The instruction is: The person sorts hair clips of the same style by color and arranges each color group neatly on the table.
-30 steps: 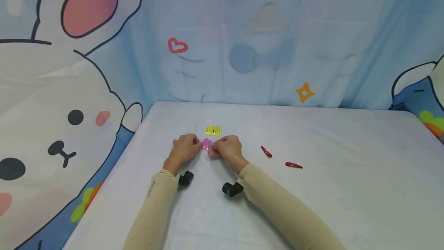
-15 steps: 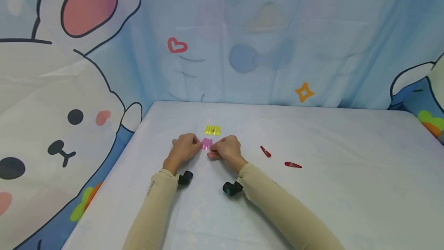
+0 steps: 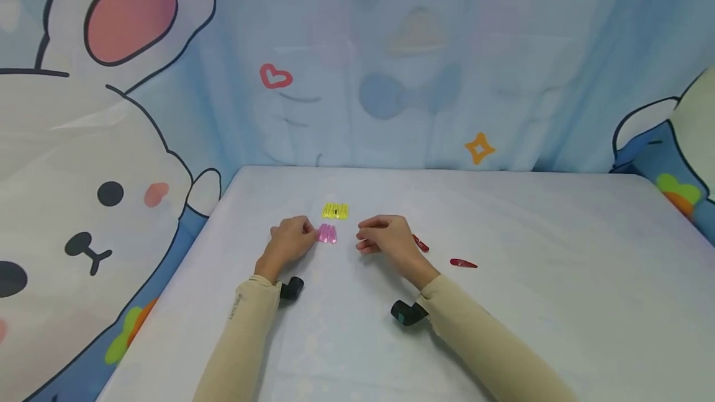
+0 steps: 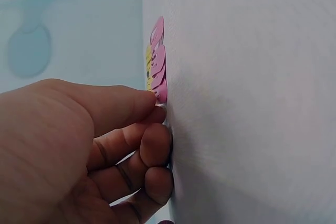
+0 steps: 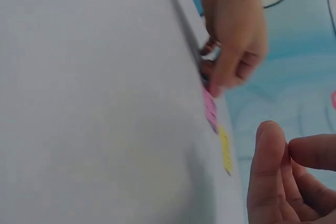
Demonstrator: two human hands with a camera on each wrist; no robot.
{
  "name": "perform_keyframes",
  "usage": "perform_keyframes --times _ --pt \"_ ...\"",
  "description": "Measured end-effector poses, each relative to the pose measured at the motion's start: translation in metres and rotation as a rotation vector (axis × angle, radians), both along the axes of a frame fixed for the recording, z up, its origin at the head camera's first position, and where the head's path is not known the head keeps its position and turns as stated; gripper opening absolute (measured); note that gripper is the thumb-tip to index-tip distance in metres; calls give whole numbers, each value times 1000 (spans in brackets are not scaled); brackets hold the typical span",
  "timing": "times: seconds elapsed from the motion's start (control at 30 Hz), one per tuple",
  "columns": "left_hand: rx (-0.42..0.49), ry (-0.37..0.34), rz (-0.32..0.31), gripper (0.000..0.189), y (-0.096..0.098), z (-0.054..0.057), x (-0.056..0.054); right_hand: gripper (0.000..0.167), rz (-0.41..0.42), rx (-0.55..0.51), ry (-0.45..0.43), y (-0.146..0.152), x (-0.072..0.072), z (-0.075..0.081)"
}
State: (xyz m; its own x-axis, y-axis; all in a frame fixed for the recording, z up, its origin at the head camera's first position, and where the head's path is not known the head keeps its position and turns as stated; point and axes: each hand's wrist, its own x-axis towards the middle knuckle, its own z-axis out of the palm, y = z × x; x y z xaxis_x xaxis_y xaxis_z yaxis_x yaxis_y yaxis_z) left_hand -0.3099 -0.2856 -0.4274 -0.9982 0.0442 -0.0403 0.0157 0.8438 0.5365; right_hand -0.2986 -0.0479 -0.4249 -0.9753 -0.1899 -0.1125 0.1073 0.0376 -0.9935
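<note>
Several pink snap hair clips (image 3: pixel 327 234) lie side by side in a short row on the white table. My left hand (image 3: pixel 289 244) is at the row's left end; in the left wrist view its thumb and forefinger pinch the nearest pink clip (image 4: pixel 161 94). Just behind lies a row of yellow hair clips (image 3: pixel 335 211). My right hand (image 3: pixel 391 244) hovers right of the pink row, fingers loosely bent and holding nothing. Beyond its wrist, a red hair clip (image 3: pixel 421 244) is partly covered, while a second red hair clip (image 3: pixel 463 263) lies in full view.
The white cloth-covered table (image 3: pixel 536 303) reaches back to a blue printed curtain (image 3: pixel 413 30). A large cartoon figure (image 3: pixel 100 160) is printed on the cloth at left. Small black wrist cameras (image 3: pixel 409 313) stick out below both sleeves.
My right hand has come away from the pink clips and moved right, its fingers loosening. The left hand stays at the row's left end. The head view has shifted slightly.
</note>
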Motion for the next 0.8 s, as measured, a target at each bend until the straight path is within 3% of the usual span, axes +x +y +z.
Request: perform_keyframes --times 0.27,0.5,0.63,0.8 --pt "26 9 -3 18 -2 0 2 29 -11 129 144 73 10 13" --pt "40 20 1 20 -2 -1 1 24 -33 481 266 133 18 14" --pt "51 12 3 23 -2 -1 1 20 15 648 305 162 15 11" --pt "75 39 24 21 2 3 3 18 152 706 242 190 11 4"
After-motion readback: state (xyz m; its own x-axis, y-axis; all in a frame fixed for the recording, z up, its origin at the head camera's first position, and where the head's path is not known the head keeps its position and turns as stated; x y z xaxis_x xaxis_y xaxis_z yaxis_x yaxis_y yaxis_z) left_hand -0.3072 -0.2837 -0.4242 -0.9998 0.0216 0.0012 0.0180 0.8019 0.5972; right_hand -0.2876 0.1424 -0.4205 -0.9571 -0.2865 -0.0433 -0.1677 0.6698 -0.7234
